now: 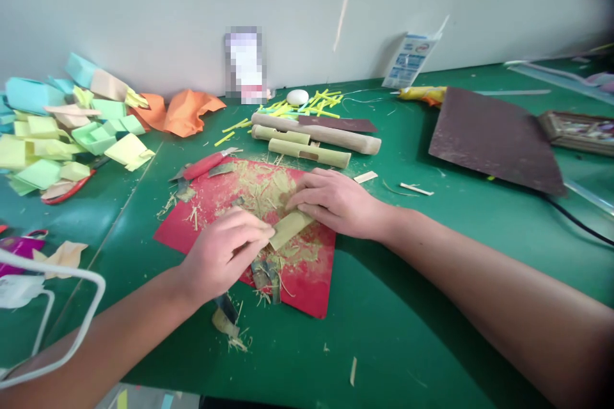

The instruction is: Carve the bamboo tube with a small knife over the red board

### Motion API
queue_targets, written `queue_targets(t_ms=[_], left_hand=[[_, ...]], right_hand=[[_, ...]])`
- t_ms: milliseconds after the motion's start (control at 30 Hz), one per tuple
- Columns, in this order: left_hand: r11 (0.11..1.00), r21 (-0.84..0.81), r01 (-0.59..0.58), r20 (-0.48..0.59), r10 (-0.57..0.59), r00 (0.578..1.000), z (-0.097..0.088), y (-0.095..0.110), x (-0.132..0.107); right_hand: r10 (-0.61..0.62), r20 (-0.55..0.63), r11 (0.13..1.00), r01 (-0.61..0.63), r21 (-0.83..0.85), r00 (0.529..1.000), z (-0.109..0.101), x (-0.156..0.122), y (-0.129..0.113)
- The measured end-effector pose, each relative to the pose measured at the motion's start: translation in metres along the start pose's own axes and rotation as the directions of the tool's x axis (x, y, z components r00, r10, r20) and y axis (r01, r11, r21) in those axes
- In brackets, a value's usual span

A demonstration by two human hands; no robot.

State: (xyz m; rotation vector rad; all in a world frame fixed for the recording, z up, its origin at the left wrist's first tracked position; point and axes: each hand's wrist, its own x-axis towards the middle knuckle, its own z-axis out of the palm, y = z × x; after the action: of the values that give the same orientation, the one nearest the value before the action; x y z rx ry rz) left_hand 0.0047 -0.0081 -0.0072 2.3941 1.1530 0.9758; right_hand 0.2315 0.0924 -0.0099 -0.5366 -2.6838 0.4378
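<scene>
A short piece of bamboo lies slanted over a red sheet strewn with pale shavings and dust. My left hand pinches its near left end between thumb and fingers. At the far right end, the fingers of my right hand are closed over it, hiding that end. Worn strips of sandpaper rest just below the bamboo. Beyond the sheet's upper left corner is a red-handled knife. Several bamboo tubes, two with notches cut in them, are lined up behind my right hand.
Folded paper pieces pile up at the left, beside crumpled orange paper. A phone leans on the wall. Yellow strips surround a white egg-shaped object. A dark brown sheet occupies the right. A white wire frame stands at the near left.
</scene>
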Motion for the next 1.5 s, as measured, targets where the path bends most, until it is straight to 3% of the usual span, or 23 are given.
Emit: queue_targets(t_ms=[133,400,533,833,1167,1500], left_hand=[[0.997,0.075,-0.026,-0.003,0.026,1.000,-0.010,0.001,-0.009],[0.983,0.180,0.024,-0.230,0.018,0.973,-0.010,-0.006,0.035],[0.990,0.108,0.093,-0.330,-0.053,0.942,-0.005,-0.013,0.040],[0.994,0.103,-0.040,-0.151,0.056,0.987,-0.007,-0.007,0.026],[0.970,0.067,-0.233,0.062,0.229,0.971,-0.010,-0.021,0.022],[0.961,0.093,-0.259,0.075,0.253,0.965,-0.003,-0.016,0.027]], right_hand=[[-0.006,0.014,1.000,0.006,-0.006,1.000,-0.002,-0.002,-0.004],[0.002,-0.019,1.000,-0.003,-0.019,1.000,0.000,-0.005,-0.009],[0.081,-0.049,0.996,-0.083,-0.044,0.996,0.002,-0.004,-0.008],[0.105,-0.066,0.992,-0.109,-0.067,0.992,0.001,-0.004,-0.008],[0.171,-0.104,0.980,-0.180,-0.089,0.980,0.004,-0.003,-0.004],[0.205,-0.080,0.977,-0.209,-0.049,0.975,0.000,0.000,-0.004]])
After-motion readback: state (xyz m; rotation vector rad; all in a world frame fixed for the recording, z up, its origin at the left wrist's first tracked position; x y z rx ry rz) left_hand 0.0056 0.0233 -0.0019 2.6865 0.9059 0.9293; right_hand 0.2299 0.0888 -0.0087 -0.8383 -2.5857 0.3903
